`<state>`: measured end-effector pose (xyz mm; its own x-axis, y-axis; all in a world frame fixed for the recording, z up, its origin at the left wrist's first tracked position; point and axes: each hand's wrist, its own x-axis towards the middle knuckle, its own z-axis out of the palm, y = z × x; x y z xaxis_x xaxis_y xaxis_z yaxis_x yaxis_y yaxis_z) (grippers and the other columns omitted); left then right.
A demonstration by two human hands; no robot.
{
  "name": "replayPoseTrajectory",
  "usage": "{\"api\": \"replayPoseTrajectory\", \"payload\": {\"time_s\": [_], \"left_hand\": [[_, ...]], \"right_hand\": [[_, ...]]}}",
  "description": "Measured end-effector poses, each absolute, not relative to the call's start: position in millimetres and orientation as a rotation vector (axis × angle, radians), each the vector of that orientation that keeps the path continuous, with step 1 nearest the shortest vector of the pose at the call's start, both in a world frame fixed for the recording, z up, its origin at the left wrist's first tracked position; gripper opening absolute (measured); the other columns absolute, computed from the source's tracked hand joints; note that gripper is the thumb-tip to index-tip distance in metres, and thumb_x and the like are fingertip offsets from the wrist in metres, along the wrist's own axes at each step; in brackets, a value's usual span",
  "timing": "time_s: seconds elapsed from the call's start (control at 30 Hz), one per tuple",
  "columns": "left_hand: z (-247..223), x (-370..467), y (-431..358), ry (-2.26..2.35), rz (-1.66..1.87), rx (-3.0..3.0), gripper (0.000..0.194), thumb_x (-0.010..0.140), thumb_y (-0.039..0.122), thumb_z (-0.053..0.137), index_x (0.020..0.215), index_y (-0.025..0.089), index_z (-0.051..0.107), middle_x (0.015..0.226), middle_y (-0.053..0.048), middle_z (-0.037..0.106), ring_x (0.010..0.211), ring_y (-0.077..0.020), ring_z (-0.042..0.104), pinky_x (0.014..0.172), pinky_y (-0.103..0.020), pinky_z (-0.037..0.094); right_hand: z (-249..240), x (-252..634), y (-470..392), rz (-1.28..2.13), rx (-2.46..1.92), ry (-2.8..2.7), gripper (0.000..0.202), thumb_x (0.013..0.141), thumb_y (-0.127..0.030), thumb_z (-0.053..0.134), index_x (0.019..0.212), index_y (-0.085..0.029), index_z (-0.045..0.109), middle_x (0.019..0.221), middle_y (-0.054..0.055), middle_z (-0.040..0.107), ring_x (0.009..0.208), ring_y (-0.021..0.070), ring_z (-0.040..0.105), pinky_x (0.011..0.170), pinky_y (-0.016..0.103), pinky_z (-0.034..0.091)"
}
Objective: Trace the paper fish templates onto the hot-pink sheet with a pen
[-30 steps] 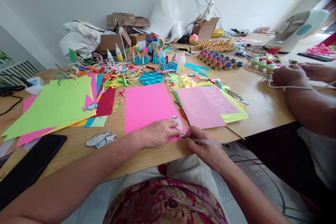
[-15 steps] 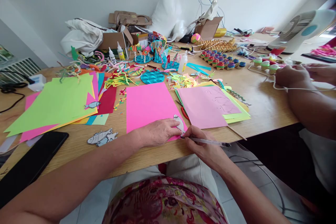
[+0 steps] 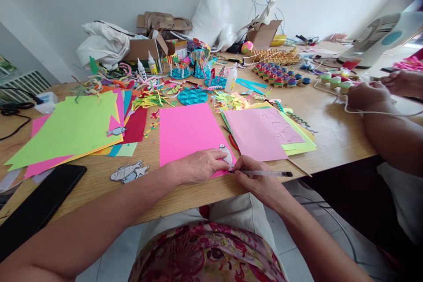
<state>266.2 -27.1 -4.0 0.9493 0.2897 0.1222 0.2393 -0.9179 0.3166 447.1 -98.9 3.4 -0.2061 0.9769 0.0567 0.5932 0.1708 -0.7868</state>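
A bright pink sheet (image 3: 188, 132) lies in front of me, with a white paper fish cutout (image 3: 226, 154) on its lower right corner. My left hand (image 3: 203, 165) rests on the sheet, its thumb and fingers apart and pressing the fish down. A clear pen (image 3: 266, 173) is pinched in my right hand (image 3: 253, 177), its tip at the fish's tail end by the sheet's corner. More fish cutouts (image 3: 128, 172) lie in a small pile on the wood to the left. One bluish fish cutout (image 3: 116, 131) sits on the coloured papers further left.
Green sheets (image 3: 66, 128) and a black phone (image 3: 42, 207) lie left. Pale pink paper (image 3: 254, 134) with drawings, a stick (image 3: 299, 167) and red-handled scissors (image 3: 233, 142) are right. Glue bottles (image 3: 231, 78) and scraps stand behind. Another person's hands (image 3: 370, 94) work at far right.
The pen in my right hand has turned slightly, its rear end now higher and further right. My left hand stays on the fish. The other person's far hand has shifted a little.
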Motion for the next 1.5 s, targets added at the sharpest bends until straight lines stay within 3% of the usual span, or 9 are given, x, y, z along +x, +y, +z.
{"api": "replayPoseTrajectory", "payload": {"time_s": [1.0,1.5], "left_hand": [[-5,265,-23,0.457,0.273,2.74,0.023,0.088,0.007,0.04,0.103,0.013,0.056,0.119,-0.01,0.054,0.113,-0.0175,0.049,0.097,-0.029,0.038],[-8,265,-23,0.454,0.272,2.709,0.025,0.088,0.005,0.039,0.104,0.012,0.056,0.119,-0.01,0.054,0.115,-0.0169,0.046,0.1,-0.028,0.035]], "right_hand": [[4,445,-86,0.831,-1.532,-1.824,0.007,0.071,-0.02,0.045,0.066,-0.019,0.049,0.056,-0.003,0.049,0.052,0.0109,0.043,0.049,0.022,0.031],[6,445,-91,0.855,-1.475,-1.886,0.009,0.07,-0.015,0.044,0.065,-0.019,0.05,0.056,-0.004,0.05,0.052,0.01,0.043,0.048,0.022,0.03]]}}
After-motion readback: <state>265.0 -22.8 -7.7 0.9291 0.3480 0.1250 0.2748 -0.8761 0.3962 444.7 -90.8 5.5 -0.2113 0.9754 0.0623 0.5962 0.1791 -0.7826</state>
